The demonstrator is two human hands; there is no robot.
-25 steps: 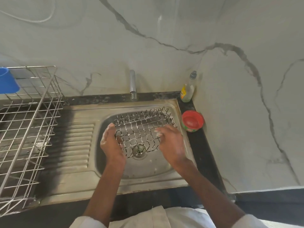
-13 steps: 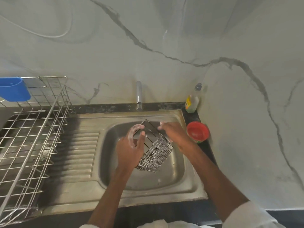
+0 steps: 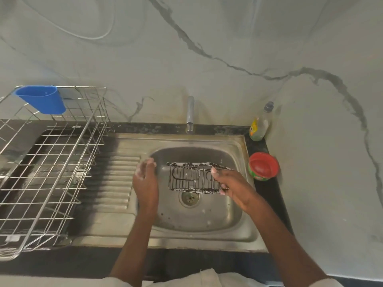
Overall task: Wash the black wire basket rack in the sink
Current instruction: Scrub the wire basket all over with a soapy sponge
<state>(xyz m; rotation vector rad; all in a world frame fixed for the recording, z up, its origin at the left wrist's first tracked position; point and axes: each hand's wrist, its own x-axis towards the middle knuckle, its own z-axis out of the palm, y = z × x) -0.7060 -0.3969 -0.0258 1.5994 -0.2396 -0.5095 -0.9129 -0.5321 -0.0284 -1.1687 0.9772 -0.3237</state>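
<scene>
The black wire basket rack [image 3: 191,176], flecked with white suds, hangs on its side over the steel sink [image 3: 209,216], above the drain. My right hand [image 3: 230,184] grips its right end, thumb on the top rim and fingers curled under the bottom edge. My left hand [image 3: 145,180] is off the rack, just left of it over the basin's left rim, soapy, fingers loosely curled, holding nothing.
The tap [image 3: 190,113] stands at the back of the sink, no water running. A dish soap bottle [image 3: 260,125] and a red-lidded green tub [image 3: 263,166] sit on the right ledge. A large steel dish rack [image 3: 49,162] with a blue cup [image 3: 42,99] fills the left drainboard.
The rack was turned from lying flat in the basin, lifted and tilted between both hands, to hanging sideways in my right hand alone. My left hand let go and moved left.
</scene>
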